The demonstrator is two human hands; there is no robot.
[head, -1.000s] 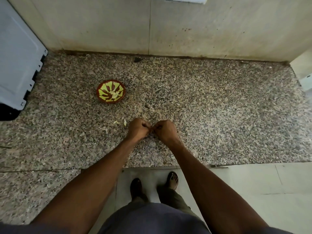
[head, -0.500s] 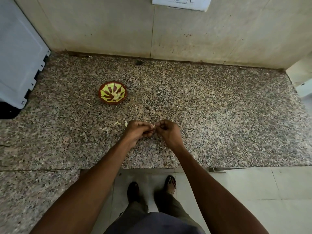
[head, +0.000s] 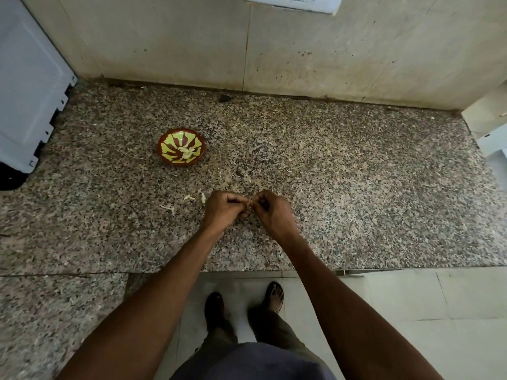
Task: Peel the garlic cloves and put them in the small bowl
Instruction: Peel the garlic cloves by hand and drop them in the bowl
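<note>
My hands have drawn slightly apart since a second ago.
Left hand (head: 225, 208) and right hand (head: 270, 211) each pinch one garlic clove (head: 249, 204) above the table (head: 356, 193); small bowl (head: 181, 147) sits well apart.

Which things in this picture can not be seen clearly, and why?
1. Garlic clove, head view: pinched between left hand and right hand; curled fingers hide all but a pale sliver, so how much is peeled is unclear.
2. Pale pieces in the small red-and-yellow patterned bowl: too small to count.
3. White wall plate: cut off by the top edge.
4. Light grey appliance: cut off by the left edge.
</note>
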